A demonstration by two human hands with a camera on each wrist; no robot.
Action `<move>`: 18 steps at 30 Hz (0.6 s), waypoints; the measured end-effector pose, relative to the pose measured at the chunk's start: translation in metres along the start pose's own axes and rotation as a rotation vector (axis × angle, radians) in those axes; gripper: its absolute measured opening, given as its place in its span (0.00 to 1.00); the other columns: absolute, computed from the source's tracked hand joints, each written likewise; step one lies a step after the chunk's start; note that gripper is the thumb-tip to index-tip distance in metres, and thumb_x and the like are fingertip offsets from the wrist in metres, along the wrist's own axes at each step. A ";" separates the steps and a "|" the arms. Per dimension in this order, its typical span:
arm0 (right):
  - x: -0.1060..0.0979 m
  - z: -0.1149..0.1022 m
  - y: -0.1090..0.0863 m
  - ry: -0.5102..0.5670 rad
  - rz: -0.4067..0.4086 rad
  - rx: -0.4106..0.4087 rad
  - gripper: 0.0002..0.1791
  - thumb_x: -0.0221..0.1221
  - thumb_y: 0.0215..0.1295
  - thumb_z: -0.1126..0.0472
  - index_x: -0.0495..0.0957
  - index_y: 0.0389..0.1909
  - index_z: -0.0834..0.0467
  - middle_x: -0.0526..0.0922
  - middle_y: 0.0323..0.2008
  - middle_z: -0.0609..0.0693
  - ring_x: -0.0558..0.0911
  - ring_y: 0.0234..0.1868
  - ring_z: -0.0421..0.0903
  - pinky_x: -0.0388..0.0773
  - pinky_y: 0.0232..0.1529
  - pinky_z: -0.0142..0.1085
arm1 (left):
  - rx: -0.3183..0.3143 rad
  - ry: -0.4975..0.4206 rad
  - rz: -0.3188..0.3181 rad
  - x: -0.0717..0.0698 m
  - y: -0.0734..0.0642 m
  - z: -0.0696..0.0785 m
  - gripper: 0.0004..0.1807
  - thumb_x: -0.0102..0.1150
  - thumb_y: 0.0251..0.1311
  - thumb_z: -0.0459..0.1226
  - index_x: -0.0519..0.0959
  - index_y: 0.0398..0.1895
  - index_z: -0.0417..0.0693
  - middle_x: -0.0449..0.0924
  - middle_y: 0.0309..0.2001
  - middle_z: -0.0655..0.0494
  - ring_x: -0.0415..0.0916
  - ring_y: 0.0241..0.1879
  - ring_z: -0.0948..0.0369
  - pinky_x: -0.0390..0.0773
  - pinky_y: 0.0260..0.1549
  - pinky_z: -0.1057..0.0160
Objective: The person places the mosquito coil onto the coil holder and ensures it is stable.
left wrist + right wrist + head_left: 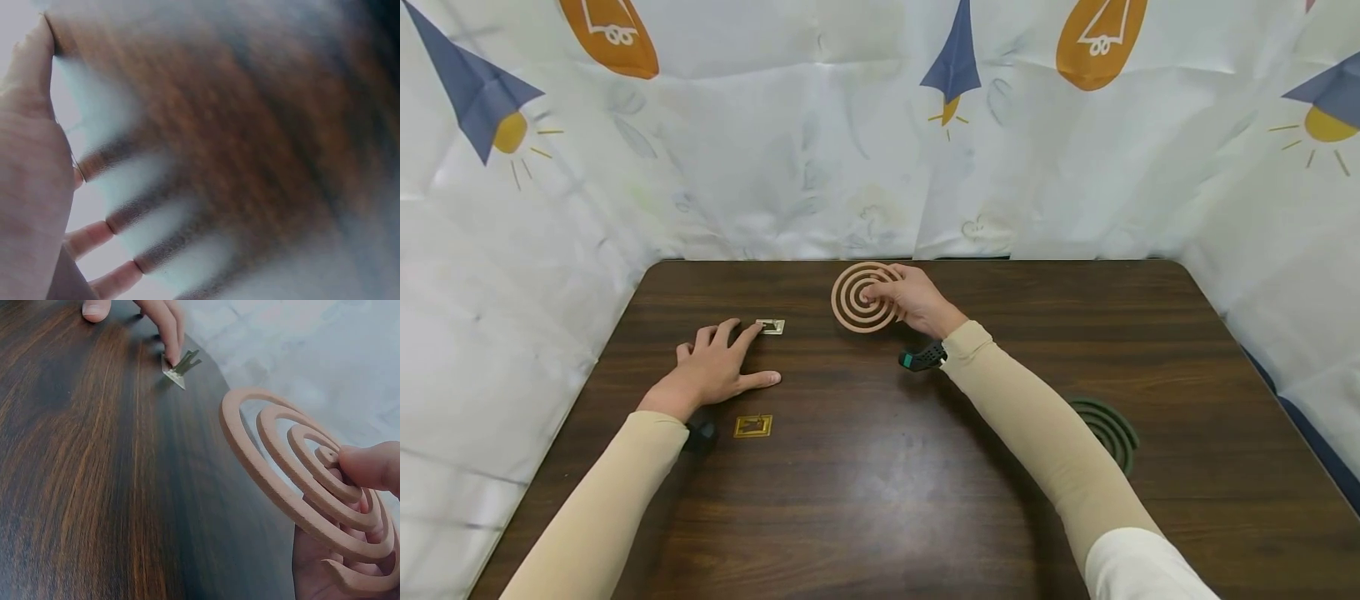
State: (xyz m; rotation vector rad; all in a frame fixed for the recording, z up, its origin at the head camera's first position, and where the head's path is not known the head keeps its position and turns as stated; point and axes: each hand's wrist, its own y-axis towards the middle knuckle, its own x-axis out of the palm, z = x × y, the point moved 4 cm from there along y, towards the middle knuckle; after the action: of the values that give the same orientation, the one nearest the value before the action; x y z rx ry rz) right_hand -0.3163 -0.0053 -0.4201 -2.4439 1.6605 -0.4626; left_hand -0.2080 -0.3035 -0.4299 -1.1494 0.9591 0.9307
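My right hand [919, 302] grips a tan mosquito coil [844, 313] near the table's far edge. In the right wrist view the thumb [375, 465] presses at the coil's centre, with the other fingers behind its rings. My left hand [709, 368] is spread low over the table, its index fingertip on a small silver metal coil stand [778, 327]. The right wrist view shows the stand's thin prongs [187, 361] bent upward from its flat base. A gold-coloured stand [752, 427] lies flat on the near side of the left hand.
A dark green mosquito coil [1112, 433] lies on the right of the brown wooden table [865, 517], partly hidden by my right forearm. White patterned sheets [850, 167] hang behind the table and along both sides.
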 end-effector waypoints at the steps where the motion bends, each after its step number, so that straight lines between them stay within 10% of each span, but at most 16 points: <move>1: 0.001 0.000 0.000 -0.003 -0.005 -0.001 0.20 0.67 0.67 0.67 0.75 0.58 0.58 0.87 0.33 0.49 0.85 0.28 0.41 0.78 0.26 0.29 | 0.000 -0.002 -0.003 0.000 0.000 0.000 0.59 0.48 0.61 0.77 0.47 0.85 0.54 0.42 0.81 0.32 0.45 0.76 0.25 0.58 0.59 0.20; 18: 0.018 0.005 0.007 -0.013 -0.015 -0.008 0.22 0.68 0.67 0.66 0.73 0.59 0.66 0.87 0.31 0.49 0.81 0.25 0.42 0.73 0.24 0.30 | 0.007 -0.004 -0.014 0.002 0.002 -0.002 0.59 0.47 0.62 0.77 0.46 0.85 0.53 0.40 0.81 0.32 0.44 0.75 0.25 0.57 0.58 0.20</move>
State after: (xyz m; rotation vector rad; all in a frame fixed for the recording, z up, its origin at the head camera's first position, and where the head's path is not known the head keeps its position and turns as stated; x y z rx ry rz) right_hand -0.3150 -0.0249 -0.4239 -2.4614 1.6433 -0.4422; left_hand -0.2101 -0.3053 -0.4326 -1.1468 0.9496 0.9177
